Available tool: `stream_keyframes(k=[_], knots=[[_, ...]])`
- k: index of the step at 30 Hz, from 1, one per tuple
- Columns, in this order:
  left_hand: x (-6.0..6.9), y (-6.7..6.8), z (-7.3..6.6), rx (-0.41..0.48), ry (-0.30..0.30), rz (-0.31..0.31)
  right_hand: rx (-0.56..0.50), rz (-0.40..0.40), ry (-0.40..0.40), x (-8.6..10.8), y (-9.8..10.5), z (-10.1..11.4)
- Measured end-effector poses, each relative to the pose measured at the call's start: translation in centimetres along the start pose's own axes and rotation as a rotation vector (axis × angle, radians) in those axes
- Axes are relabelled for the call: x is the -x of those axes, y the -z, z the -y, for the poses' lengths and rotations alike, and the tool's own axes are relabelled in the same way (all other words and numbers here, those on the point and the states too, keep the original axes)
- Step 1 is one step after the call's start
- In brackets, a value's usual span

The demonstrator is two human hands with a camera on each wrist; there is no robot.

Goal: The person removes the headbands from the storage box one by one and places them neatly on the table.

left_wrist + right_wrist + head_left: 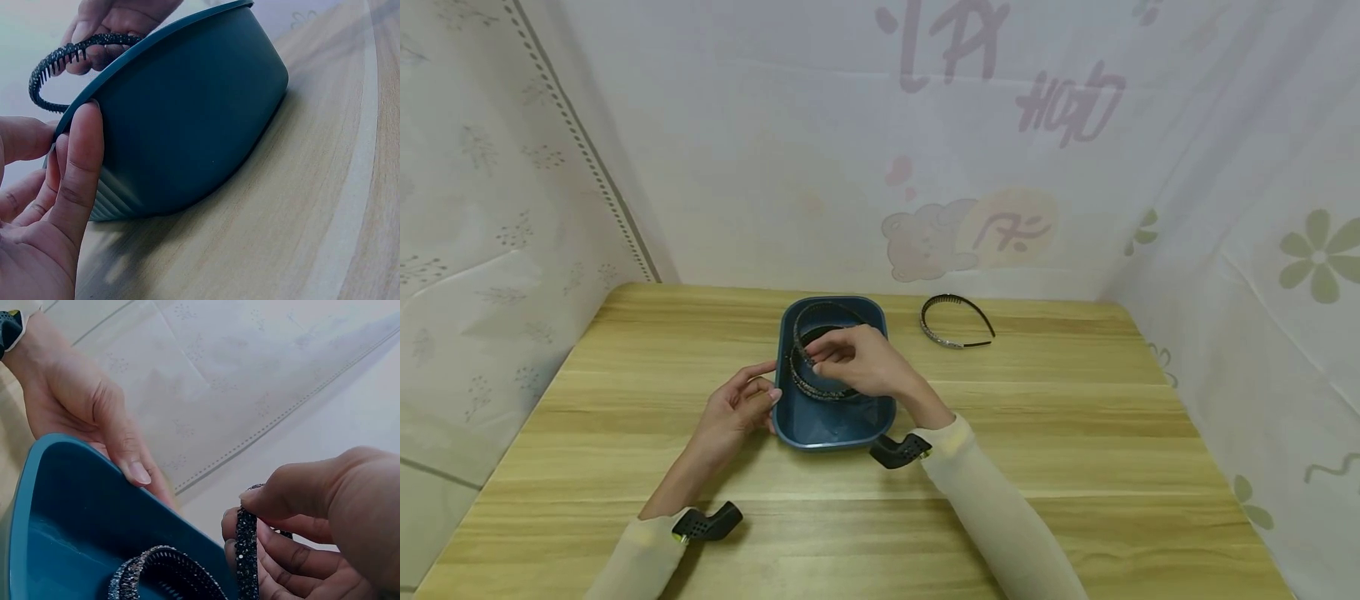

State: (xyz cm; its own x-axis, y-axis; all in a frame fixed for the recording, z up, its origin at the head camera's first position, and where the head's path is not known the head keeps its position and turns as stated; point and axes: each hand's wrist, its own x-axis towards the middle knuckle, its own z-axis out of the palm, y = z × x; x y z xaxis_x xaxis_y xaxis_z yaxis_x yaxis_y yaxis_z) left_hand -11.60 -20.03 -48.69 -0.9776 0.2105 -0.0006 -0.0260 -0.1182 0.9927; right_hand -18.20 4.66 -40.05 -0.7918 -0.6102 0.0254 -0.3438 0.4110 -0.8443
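My left hand (730,417) grips the left rim of a deep blue plastic tub (823,429), thumb at the edge and fingers against the outer wall. Over the tub, my right hand (872,362) pinches a black glittery headband (247,556) between thumb and fingers. Small comb teeth line the inner side of this headband (53,59) in the left wrist view. Below it, more glittery headbands (134,572) lie in the tub, close together; how many is hard to tell. Part of them is hidden by the right hand in the head view.
Another black headband with a sparkly band (934,335) lies on the wooden table (1060,417), to the right of the tub. A printed white cloth (760,167) hangs behind the table and at both sides. Each wrist carries a small black camera mount (901,451).
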Motion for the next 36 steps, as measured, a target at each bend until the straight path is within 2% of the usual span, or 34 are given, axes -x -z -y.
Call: stream_keyframes(k=[9, 18, 36], knots=[[-0.1, -0.1, -0.1, 0.005, 0.006, 0.001, -0.034, -0.020, 0.048, 0.7, 1.0, 0.6], [-0.1, -0.2, 0.0, 0.027, -0.003, 0.003, 0.008, -0.055, 0.058, 1.5, 2.7, 0.1], [-0.1, -0.2, 0.2, 0.040, -0.015, 0.007, 0.086, -0.170, -0.025, 3.0, 6.1, -2.3]])
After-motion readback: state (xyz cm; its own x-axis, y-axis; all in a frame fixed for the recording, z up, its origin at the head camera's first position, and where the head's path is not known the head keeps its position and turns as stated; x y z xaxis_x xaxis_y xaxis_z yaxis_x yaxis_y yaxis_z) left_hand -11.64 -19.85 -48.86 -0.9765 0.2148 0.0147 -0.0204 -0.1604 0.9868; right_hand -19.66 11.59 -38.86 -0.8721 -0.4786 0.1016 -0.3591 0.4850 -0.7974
